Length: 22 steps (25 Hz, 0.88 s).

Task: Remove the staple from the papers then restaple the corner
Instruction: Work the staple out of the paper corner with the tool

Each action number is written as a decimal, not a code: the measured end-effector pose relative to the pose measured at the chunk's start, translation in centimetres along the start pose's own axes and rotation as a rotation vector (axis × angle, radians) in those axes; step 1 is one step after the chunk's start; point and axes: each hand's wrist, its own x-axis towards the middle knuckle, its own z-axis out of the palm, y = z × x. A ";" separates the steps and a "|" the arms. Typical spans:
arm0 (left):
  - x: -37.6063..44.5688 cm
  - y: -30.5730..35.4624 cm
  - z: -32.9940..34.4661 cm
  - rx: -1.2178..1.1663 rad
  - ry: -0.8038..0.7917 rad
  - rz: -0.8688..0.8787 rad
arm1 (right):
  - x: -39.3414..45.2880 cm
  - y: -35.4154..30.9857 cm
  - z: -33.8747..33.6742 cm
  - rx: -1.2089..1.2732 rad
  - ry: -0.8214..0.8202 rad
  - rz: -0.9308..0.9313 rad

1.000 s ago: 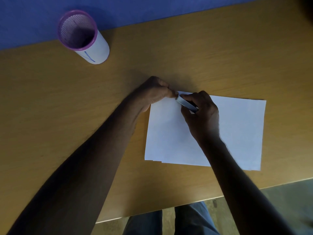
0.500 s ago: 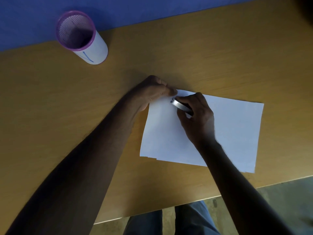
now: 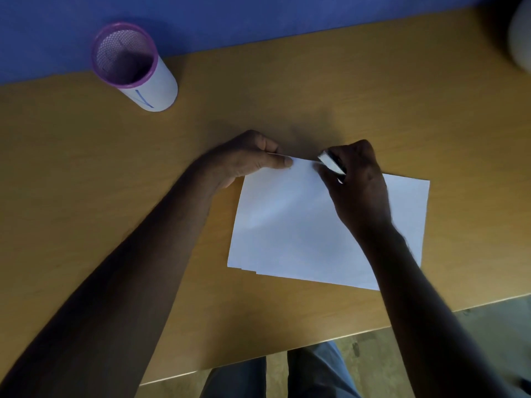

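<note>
Wooden desk [image 3: 316, 81] under dim light carries the papers [image 3: 287, 225], lying flat near its front edge. Left hand [image 3: 247, 162] pinches their far-left corner, likely steadying it, while the right hand [image 3: 356, 182] grips a small metal stapler [image 3: 330, 162] just beside that corner.

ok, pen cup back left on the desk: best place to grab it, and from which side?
Take the pen cup around its plain white wall, below the purple rim, with a sideways wrap. It stands upright and apart from the papers. Come from its near right side; the left hand is likely nearest. The mesh mouth offers only a thin edge.
</note>
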 end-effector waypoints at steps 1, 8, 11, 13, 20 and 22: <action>-0.2 0.3 0.0 0.037 0.021 0.013 | 0.0 -0.1 -0.3 -0.029 -0.003 -0.008; -2.5 2.9 1.0 0.356 0.543 0.302 | -0.2 -1.1 -1.7 -0.052 -0.008 0.017; -4.6 3.0 3.2 0.332 1.011 0.423 | -0.8 -1.6 -2.7 0.094 -0.041 0.144; -6.1 3.2 5.3 0.025 0.947 0.370 | -1.5 -2.4 -3.4 0.216 -0.009 0.223; -8.9 4.7 9.4 -0.811 0.479 0.164 | -5.9 -7.5 -4.9 0.315 0.070 0.042; -9.3 4.9 9.1 -0.909 0.421 0.176 | -7.0 -8.4 -4.4 0.215 0.117 -0.051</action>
